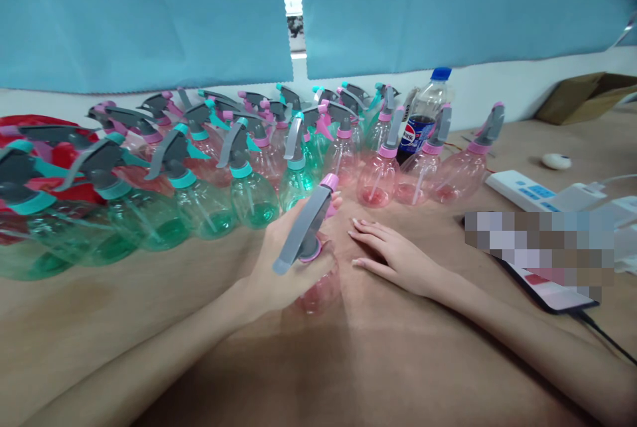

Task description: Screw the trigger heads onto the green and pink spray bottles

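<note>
My left hand [279, 268] is wrapped round the neck of a pink spray bottle [318, 291] with a grey and pink trigger head, upright in front of me. Its fingers are mostly hidden behind the sprayer. To the right, my right hand [393, 251] lies on the brown tabletop with its fingers spread and nothing in it. Behind the held bottle, a green spray bottle [256, 205] and a pink spray bottle [375, 182] stand among several others in rows.
A cola bottle [415, 128] stands behind the pink bottles. At the right are a white power strip [520, 189] with plugs, a phone [562, 288] on a cable, a small white object [556, 161] and a cardboard box [582, 99]. Red material [50, 148] lies at the left.
</note>
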Motion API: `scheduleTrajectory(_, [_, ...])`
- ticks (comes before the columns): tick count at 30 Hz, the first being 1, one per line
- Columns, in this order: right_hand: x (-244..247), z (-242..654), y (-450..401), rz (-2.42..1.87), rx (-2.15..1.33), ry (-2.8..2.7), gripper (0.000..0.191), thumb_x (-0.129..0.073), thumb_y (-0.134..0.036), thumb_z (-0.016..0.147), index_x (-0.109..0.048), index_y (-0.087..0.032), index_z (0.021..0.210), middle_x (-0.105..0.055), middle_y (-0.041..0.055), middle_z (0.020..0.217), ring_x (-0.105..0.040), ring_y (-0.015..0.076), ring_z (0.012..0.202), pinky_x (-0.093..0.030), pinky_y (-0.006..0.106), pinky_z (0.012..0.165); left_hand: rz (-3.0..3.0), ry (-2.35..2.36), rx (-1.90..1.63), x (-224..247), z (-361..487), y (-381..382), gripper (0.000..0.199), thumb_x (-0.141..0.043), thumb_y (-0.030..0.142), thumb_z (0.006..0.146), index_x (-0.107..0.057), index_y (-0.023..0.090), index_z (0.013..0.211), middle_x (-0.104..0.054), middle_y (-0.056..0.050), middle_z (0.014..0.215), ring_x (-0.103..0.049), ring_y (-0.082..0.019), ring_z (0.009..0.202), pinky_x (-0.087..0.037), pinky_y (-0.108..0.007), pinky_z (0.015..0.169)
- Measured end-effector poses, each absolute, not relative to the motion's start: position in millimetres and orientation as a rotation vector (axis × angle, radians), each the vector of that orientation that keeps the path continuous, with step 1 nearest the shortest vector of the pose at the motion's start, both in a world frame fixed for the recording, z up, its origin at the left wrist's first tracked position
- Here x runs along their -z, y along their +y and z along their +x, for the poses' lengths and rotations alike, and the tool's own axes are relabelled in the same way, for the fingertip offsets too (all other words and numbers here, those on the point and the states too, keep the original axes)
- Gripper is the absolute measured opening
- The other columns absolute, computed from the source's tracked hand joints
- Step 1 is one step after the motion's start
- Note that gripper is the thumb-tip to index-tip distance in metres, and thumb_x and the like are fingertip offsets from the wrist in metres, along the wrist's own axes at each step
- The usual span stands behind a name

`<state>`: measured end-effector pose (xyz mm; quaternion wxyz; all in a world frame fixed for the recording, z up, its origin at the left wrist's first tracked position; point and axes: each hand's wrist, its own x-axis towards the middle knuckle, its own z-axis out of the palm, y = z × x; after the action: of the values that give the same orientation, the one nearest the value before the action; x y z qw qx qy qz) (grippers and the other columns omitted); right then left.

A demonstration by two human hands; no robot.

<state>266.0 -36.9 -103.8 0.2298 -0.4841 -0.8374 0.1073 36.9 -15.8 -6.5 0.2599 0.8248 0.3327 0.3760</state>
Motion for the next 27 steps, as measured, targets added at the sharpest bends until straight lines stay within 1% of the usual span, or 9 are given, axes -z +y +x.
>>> scheduleTrajectory(4, [104.1, 266.1, -37.1, -1.328, -0.297, -2.298, 0.053, -0.050, -0.049, 0.093, -0.051, -0.021, 0.138, -0.045, 0.0135, 0.147, -0.041, 0.0300, 0.136, -0.036, 0.053, 0.110, 2.218, 0.887, -1.001, 6.7, 36.9, -15.4, 0.044, -0.057, 0.017, 0.074, -0.057, 0.027, 0.116, -0.067, -0.003, 0.101, -0.056, -0.015, 0.062, -0.055, -0.034, 0.072])
scheduleTrajectory(9, [104.1, 266.2, -36.4, -1.334, -0.291, -2.309, 0.053, -0.049, -0.050, 0.093, -0.051, -0.021, 0.138, -0.046, 0.0132, 0.147, -0.041, 0.0292, 0.136, -0.036, 0.052, 0.111, 2.226, 0.850, -1.028, 7.6, 36.8, -15.2, 0.043, -0.056, 0.015, 0.075, -0.057, 0.026, 0.117, -0.066, -0.005, 0.111, -0.059, -0.015, 0.068, -0.055, -0.036, 0.076])
scheduleTrajectory(13, [103.9, 266.4, -36.2, -1.344, -0.281, -2.332, 0.055, -0.048, -0.050, 0.094, -0.051, -0.017, 0.137, -0.046, 0.0152, 0.147, -0.040, 0.0284, 0.137, -0.035, 0.051, 0.112, 2.232, 0.855, -1.035, 7.9, 36.7, -15.3, 0.043, -0.056, 0.013, 0.075, -0.057, 0.025, 0.117, -0.066, -0.005, 0.108, -0.059, -0.015, 0.067, -0.054, -0.036, 0.076])
scheduleTrajectory(18, [104.0, 266.6, -36.3, -1.344, -0.285, -2.330, 0.055, -0.048, -0.051, 0.094, -0.051, -0.018, 0.138, -0.045, 0.0149, 0.147, -0.040, 0.0286, 0.137, -0.036, 0.052, 0.111, 2.226, 0.840, -1.037, 9.0, 36.2, -14.5, 0.045, -0.057, 0.013, 0.075, -0.057, 0.026, 0.118, -0.066, -0.005, 0.113, -0.060, -0.015, 0.069, -0.055, -0.036, 0.076])
scheduleTrajectory(21, [103.9, 266.5, -36.5, -1.350, -0.282, -2.337, 0.055, -0.047, -0.051, 0.094, -0.051, -0.017, 0.137, -0.044, 0.0152, 0.147, -0.039, 0.0281, 0.138, -0.035, 0.051, 0.112, 2.222, 0.848, -1.027, 8.9, 35.9, -14.2, 0.044, -0.057, 0.013, 0.075, -0.057, 0.026, 0.117, -0.066, -0.004, 0.111, -0.060, -0.015, 0.068, -0.054, -0.035, 0.076])
scheduleTrajectory(24, [103.6, 266.3, -36.6, -1.354, -0.285, -2.335, 0.055, -0.047, -0.050, 0.094, -0.052, -0.016, 0.137, -0.044, 0.0155, 0.148, -0.040, 0.0284, 0.137, -0.035, 0.050, 0.112, 2.232, 0.834, -1.030, 8.2, 36.1, -14.1, 0.042, -0.056, 0.013, 0.075, -0.057, 0.025, 0.115, -0.066, -0.004, 0.108, -0.061, -0.016, 0.071, -0.054, -0.034, 0.077])
scheduleTrajectory(26, [103.3, 266.2, -36.6, -1.358, -0.288, -2.339, 0.056, -0.048, -0.050, 0.094, -0.051, -0.015, 0.137, -0.044, 0.0160, 0.147, -0.039, 0.0285, 0.138, -0.034, 0.050, 0.112, 2.236, 0.828, -1.037, 7.9, 36.5, -14.0, 0.041, -0.056, 0.013, 0.074, -0.057, 0.024, 0.114, -0.065, -0.004, 0.105, -0.059, -0.015, 0.068, -0.052, -0.033, 0.074])
scheduleTrajectory(27, [103.2, 266.1, -36.5, -1.361, -0.288, -2.344, 0.056, -0.047, -0.050, 0.094, -0.051, -0.014, 0.137, -0.044, 0.0163, 0.147, -0.039, 0.0285, 0.138, -0.034, 0.050, 0.112, 2.237, 0.836, -1.043, 7.7, 36.8, -14.0, 0.040, -0.055, 0.013, 0.074, -0.057, 0.024, 0.112, -0.064, -0.003, 0.099, -0.057, -0.014, 0.065, -0.051, -0.032, 0.071])
